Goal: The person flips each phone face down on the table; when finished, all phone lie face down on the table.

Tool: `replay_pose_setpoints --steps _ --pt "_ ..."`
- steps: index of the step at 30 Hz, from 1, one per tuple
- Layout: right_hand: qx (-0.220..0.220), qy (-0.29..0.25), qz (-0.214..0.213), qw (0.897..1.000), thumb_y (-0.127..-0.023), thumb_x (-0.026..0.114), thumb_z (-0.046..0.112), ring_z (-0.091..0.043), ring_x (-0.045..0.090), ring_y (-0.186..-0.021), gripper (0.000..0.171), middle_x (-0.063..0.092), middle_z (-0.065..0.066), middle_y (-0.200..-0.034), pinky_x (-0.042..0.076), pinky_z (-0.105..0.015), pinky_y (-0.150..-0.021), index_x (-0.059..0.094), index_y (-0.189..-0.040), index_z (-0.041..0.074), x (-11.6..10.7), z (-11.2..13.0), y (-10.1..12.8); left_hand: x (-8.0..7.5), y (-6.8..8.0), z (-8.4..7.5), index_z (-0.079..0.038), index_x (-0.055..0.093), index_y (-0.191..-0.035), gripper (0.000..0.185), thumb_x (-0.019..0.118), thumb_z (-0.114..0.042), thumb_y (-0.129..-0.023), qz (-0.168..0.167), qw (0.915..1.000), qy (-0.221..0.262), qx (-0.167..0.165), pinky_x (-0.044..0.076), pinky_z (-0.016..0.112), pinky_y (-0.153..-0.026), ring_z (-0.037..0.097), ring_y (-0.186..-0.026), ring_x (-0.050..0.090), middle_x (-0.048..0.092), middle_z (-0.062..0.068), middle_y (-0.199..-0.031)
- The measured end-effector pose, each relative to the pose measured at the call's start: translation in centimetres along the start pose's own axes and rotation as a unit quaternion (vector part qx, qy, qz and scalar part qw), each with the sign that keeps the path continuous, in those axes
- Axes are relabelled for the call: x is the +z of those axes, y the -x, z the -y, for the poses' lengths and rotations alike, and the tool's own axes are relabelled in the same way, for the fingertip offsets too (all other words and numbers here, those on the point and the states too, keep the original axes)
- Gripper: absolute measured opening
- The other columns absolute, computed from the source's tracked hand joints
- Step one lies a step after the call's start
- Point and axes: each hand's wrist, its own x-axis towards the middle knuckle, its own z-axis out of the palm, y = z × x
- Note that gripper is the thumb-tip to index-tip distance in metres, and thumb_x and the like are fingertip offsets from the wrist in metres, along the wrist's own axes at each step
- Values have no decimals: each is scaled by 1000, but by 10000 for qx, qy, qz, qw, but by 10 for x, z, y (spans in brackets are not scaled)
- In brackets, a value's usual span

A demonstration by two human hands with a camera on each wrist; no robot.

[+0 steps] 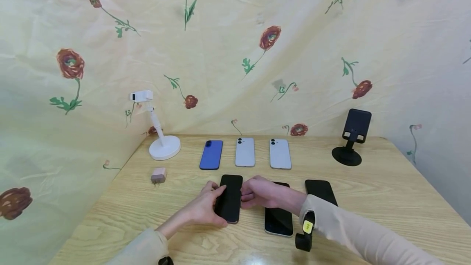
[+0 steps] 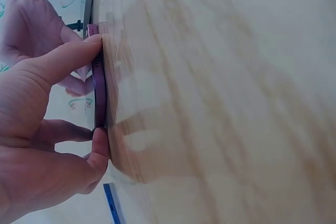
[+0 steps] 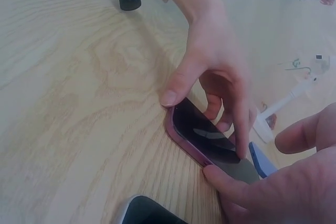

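Note:
A black-screened phone with a pinkish frame [image 1: 229,199] lies on the wooden table [image 1: 386,191], leftmost in the near row. My left hand [image 1: 204,209] grips it from the left, thumb at the near corner and fingers over the far left edge. My right hand [image 1: 259,193] has its curled fingers against the phone's right edge. The right wrist view shows the left hand [image 3: 210,77] pinching the phone [image 3: 202,140] while a right hand [image 3: 283,192] fingertip presses its near side. From the left wrist view only the phone's thin edge [image 2: 98,90] appears, between left hand [image 2: 37,129] fingers.
Two more dark-screened phones [image 1: 278,218] [image 1: 321,191] lie to the right; my right wrist crosses the nearer one. Behind are a blue phone [image 1: 211,154] and two white phones [image 1: 245,152] [image 1: 280,153]. A white stand [image 1: 163,144], pink charger [image 1: 159,175] and black stand [image 1: 351,138] stand around.

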Motion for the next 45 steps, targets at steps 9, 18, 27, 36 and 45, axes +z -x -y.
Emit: replay_pose_setpoints --steps 9,18,27,36,45 --pt "-102 -177 -108 9997 -84 42 -7 -17 31 -62 40 24 -2 -65 50 -37 -79 21 -60 17 5 1 0 -1 -1 0 7 37 -150 106 94 -26 -66 2 10000 70 -27 44 29 -79 19 -91 47 35 13 -126" --pt "-182 -202 -286 9992 -84 43 -8 -17 34 -62 40 26 -3 -63 52 -39 -80 24 -57 16 6 -2 -1 -1 0 1 8 39 -149 106 95 -25 -65 -78 9999 86 -9 44 28 -78 18 -88 49 36 14 -125" --pt "-280 -276 -500 9980 -84 43 -6 -16 36 -61 39 29 -2 -63 53 -38 -78 27 -56 16 9 -5 0 -1 0 0 9 38 -149 106 95 -23 -65 -44 9998 194 -40 44 27 -78 17 -86 50 36 14 -124" --pt "-249 -420 -666 9966 -86 44 -5 -18 49 -70 31 47 -6 -74 54 -37 -78 37 -61 13 9 -6 1 -1 -1 1 9 37 -149 106 95 -23 -66 -7 9997 261 -2 45 27 -80 17 -88 50 36 14 -125" --pt "-343 -647 -381 9966 -88 41 -6 -16 54 -75 21 58 -9 -86 52 -34 -78 56 -103 -12 5 -7 3 -3 0 0 8 36 -150 104 93 -21 -69 63 9984 561 14 47 28 -83 19 -91 54 34 16 -127"
